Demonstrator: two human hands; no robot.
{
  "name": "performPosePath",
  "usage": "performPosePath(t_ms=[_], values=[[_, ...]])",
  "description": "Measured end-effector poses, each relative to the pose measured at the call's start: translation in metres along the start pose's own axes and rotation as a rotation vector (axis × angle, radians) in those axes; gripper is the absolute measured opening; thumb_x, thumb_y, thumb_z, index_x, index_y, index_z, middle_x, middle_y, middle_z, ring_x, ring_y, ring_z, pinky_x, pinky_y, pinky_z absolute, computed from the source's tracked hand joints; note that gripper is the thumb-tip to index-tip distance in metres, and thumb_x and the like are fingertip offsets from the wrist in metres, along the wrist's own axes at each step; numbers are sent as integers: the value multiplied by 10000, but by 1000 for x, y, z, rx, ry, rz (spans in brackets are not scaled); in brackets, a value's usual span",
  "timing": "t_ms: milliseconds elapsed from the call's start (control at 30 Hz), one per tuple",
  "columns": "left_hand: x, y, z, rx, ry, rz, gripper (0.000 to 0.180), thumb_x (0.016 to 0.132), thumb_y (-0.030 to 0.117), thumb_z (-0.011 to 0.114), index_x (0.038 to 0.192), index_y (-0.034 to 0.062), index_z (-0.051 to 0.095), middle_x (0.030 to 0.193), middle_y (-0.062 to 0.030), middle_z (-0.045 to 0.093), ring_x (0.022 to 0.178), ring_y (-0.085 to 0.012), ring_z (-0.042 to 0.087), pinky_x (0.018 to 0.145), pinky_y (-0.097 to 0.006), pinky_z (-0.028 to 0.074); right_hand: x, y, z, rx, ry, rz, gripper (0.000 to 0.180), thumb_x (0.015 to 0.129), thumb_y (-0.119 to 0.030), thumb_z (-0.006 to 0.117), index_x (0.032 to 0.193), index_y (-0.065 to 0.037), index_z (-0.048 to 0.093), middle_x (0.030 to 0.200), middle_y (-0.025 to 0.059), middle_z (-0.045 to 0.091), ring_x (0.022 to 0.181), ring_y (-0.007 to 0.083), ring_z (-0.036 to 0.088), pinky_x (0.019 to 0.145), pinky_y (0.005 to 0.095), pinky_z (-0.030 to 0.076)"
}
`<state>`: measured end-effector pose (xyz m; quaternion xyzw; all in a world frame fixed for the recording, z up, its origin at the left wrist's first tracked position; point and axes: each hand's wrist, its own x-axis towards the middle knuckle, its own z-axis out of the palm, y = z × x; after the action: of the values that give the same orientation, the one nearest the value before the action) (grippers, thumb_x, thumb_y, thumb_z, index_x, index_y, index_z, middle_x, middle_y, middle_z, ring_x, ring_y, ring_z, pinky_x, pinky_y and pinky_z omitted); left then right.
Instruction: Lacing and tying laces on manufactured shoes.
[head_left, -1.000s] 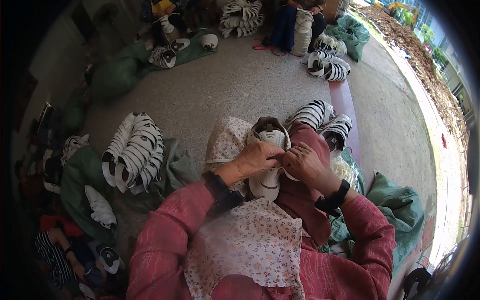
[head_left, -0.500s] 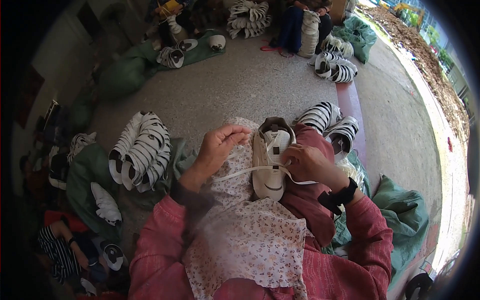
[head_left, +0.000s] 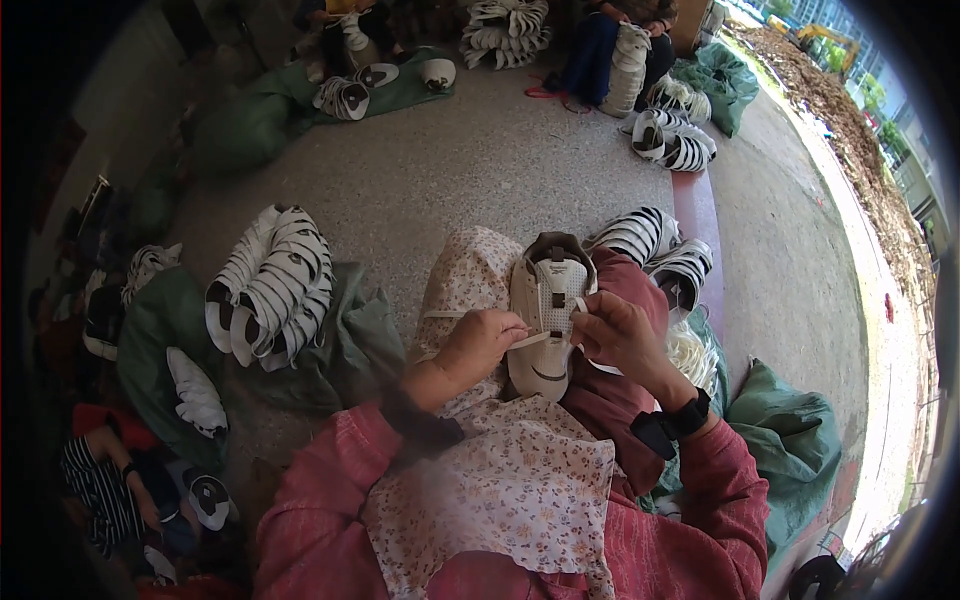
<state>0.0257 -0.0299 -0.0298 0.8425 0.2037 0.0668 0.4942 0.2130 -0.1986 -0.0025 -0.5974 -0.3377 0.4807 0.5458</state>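
Observation:
A beige and white shoe upper [head_left: 538,378] lies on my lap, its dark-lined collar pointing away from me. At its left edge my left hand [head_left: 472,347] is closed in a pinch on a flat white shoelace [head_left: 530,341], which runs toward the middle of the upper. My right hand [head_left: 622,335] pinches another stretch of lace over the right side of the eyelets, with a bit showing above the fingertips. The tongue is visible between the hands. Under the upper are a floral apron [head_left: 490,455] and my dark red trouser leg [head_left: 622,400].
Stacked white shoe uppers [head_left: 275,285] stand on the left, beside green sacks [head_left: 165,345]. More nested uppers [head_left: 640,235] sit beyond my right knee, near a green sack [head_left: 785,430]. Co-workers sit at the far side and lower left, one in a striped sleeve [head_left: 90,495].
My left hand has come down and right to the upper's edge, pinching the lace. My right hand has shifted slightly, and the loose lace across the toe is now drawn up between the hands.

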Motion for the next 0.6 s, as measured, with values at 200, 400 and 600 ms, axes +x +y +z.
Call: performPosePath(t_ms=[200, 400, 600], values=[[3, 13, 8, 473, 87, 147, 193, 913, 228, 637, 873, 43, 670, 822, -198, 662, 783, -392, 651, 699, -478, 510, -18, 3, -28, -128, 226, -33, 240, 1048, -252, 535, 970, -43, 623, 745, 8, 658, 574, 61, 559, 525, 200, 441], [23, -4, 3, 463, -65, 215, 247, 910, 251, 582, 799, 34, 620, 809, -185, 653, 792, -403, 648, 697, -490, 501, -21, 12, -29, -124, 206, -49, 254, 1053, -255, 533, 1001, -32, 644, 747, 9, 654, 579, 48, 544, 536, 198, 434], [47, 3, -13, 411, -360, 231, 279, 888, 263, 577, 815, 6, 660, 776, -189, 657, 708, -336, 652, 664, -422, 493, -18, 14, -33, -107, 194, -42, 264, 1049, -267, 539, 992, -32, 647, 746, 14, 655, 575, 52, 549, 534, 198, 440]])
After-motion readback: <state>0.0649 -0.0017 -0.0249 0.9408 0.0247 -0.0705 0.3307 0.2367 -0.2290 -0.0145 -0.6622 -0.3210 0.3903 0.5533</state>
